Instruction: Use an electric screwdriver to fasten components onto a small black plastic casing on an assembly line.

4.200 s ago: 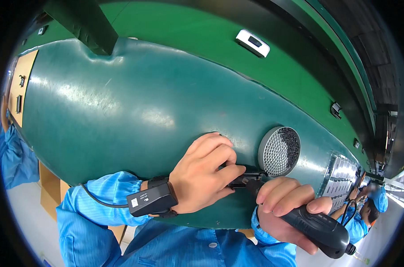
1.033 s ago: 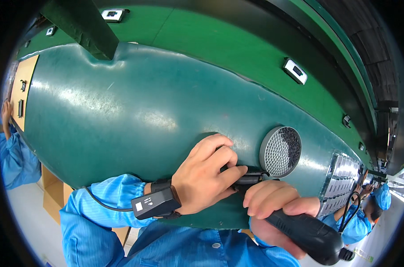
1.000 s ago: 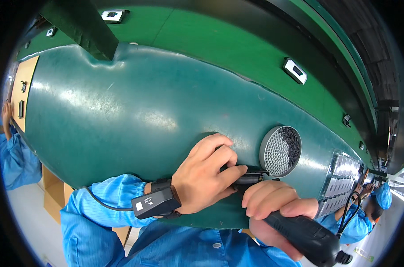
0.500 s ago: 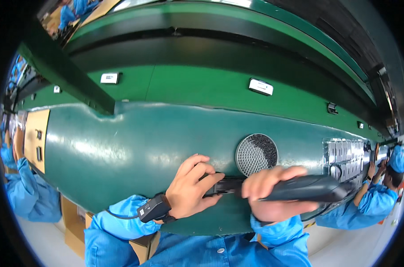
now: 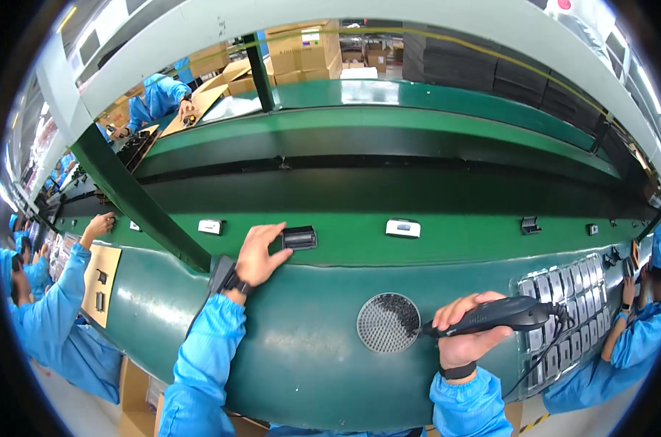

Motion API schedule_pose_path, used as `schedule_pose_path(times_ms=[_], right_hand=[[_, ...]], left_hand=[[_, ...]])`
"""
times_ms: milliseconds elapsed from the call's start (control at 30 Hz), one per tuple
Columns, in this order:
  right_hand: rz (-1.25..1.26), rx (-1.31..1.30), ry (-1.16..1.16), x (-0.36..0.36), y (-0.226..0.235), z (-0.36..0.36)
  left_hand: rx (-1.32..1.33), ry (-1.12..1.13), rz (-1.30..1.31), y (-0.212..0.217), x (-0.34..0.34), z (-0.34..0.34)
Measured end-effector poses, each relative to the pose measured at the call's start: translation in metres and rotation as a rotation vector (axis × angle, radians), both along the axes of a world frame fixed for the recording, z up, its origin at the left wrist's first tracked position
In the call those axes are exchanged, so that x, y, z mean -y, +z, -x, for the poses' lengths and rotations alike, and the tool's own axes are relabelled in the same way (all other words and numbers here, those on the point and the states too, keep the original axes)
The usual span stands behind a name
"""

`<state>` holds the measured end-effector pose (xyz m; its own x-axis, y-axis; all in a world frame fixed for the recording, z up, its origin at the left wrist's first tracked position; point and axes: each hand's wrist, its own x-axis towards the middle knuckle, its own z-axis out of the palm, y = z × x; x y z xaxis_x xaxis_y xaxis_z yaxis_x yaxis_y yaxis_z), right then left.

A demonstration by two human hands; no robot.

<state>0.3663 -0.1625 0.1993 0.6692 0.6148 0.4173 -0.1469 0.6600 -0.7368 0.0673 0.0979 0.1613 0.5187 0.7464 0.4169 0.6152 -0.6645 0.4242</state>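
- Left hand (image 5: 258, 256), centre-left of the frame: grip released, thumb and fingers parted at the left edge of the black case; whether a fingertip touches it cannot be told.
- Black case (image 5: 299, 239), just left of the frame's centre: hollow side up, lying on the green belt (image 5: 352, 249) that crosses the middle of the frame.
- Right hand (image 5: 467, 335), lower right of centre: fingers wrapped around a black electric screwdriver (image 5: 494, 316), held nearly level, its narrow end toward the left and its cable at the right.
- Round dish (image 5: 359, 329), below and right of centre: grey-rimmed, with a dimpled floor and small black pieces gathered toward its upper right. The screwdriver's tip lies at its right rim; contact cannot be told.
- Green table (image 5: 294, 309), lower half of the frame: supports the dish and, at right, a clear tray (image 5: 521, 364) of grey rectangular parts.
- White device (image 5: 403, 229), right of centre: on the belt, well apart from the case; a second white device (image 5: 211, 227) lies left of the left hand.
- Co-worker's hand (image 5: 100, 225), left of the frame: extended toward the belt.
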Motion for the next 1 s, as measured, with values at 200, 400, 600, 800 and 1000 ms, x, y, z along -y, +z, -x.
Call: schedule_pose_path(times_ms=[200, 400, 600, 800, 1000], right_hand=[[-0.01, -0.009, -0.001, 0.013, 0.01, -0.011], [-0.063, -0.018, 0.081, 0.022, 0.024, -0.02], [-0.025, -0.085, 0.035, 0.022, 0.016, -0.024], [-0.003, -0.086, 0.069, 0.025, 0.012, -0.006], [0.0, 0.004, 0.069, 0.014, -0.02, 0.006]], left_hand=[[0.0, 0.164, -0.341, 0.014, -0.028, -0.022], [-0.185, 1.132, -0.356, -0.064, -0.101, 0.08], [-0.137, 1.068, 0.086, -0.029, -0.073, 0.036], [0.211, 0.458, -0.341, -0.009, -0.03, 0.045], [-0.052, -0.121, -0.153, 0.033, 0.092, -0.027]])
